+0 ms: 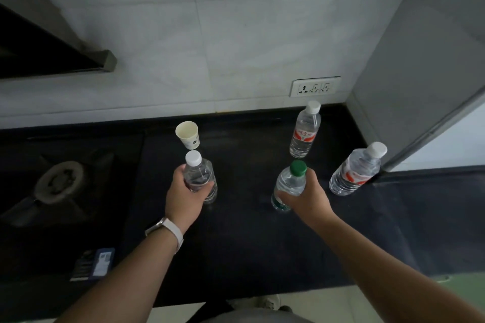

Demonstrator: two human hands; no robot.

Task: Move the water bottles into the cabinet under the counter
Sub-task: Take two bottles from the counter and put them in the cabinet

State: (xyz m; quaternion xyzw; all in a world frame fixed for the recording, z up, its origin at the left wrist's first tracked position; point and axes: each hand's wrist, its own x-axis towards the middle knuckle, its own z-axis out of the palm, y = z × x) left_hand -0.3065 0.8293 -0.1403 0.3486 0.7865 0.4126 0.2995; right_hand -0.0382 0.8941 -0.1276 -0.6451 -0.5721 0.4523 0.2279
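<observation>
Water bottle with a white cap and no label (200, 178) is upright near the middle of the black counter (244, 238). The left hand (183, 199) grips it, with fingers and thumb curled round its body just below the shoulder. A watch on a pale strap (168, 231) sits on that wrist.

To the right, well apart from it, the green-capped bottle (288, 183) is also upright, with a green band low on its side. The right hand (307, 196) holds it from the right, fingers wrapped round the body under the cap. I cannot tell whether either held bottle is resting on the counter or just lifted off it.

Two more bottles stand free, both clear with white caps and red labels. The rear red-label bottle (304, 134) stands behind the green-capped one, near the back wall. The right red-label bottle (354, 173) stands further right, just beside the corner of a grey panel (420, 86).

A paper cup (187, 135) stands just behind the white-capped bottle, open end up. A gas burner (59, 181) takes up the left end of the counter, and a blue card (94, 263) lies flat near its front edge. A wall socket (315, 86) is set in the pale tiles above the rear bottle. The dark edge of a range hood (52, 47) juts in at upper left.
</observation>
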